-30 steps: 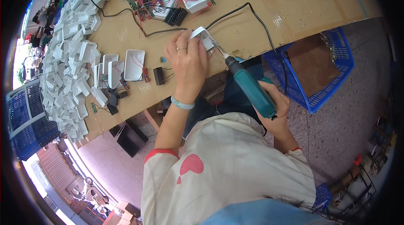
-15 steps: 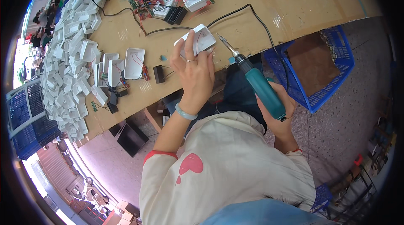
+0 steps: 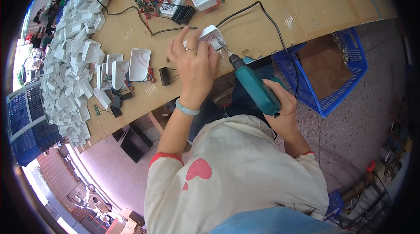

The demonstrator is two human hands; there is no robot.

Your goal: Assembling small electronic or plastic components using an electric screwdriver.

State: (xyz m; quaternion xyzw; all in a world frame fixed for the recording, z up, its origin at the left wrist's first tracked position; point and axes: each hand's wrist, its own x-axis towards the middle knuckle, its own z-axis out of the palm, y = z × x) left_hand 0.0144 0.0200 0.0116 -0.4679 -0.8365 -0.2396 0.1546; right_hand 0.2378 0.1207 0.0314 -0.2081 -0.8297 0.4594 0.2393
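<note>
My right hand (image 3: 282,107) is wrapped round a green electric screwdriver (image 3: 253,83). Its bit points up and left, with the tip at a white plastic case (image 3: 213,34) near the table's front edge. A thin red wire shows inside this case. My left hand (image 3: 194,61) is beside and partly over the case, fingers stretched and spread, covering its left side. Whether the fingertips press on the case is hard to see. Left of that hand a small black block (image 3: 164,77) with thin leads lies on the table (image 3: 245,28).
White cases (image 3: 72,76) lie heaped along the left. Another open case (image 3: 139,65) has red wires. Circuit boards and wires (image 3: 151,2) are piled at the back. A black cord (image 3: 273,21) crosses the table. A blue crate (image 3: 326,107) holding brown cardboard stands at the right.
The screwdriver has moved left and up, bringing its tip to the white case. My left hand has shifted left, its fingers more spread.
</note>
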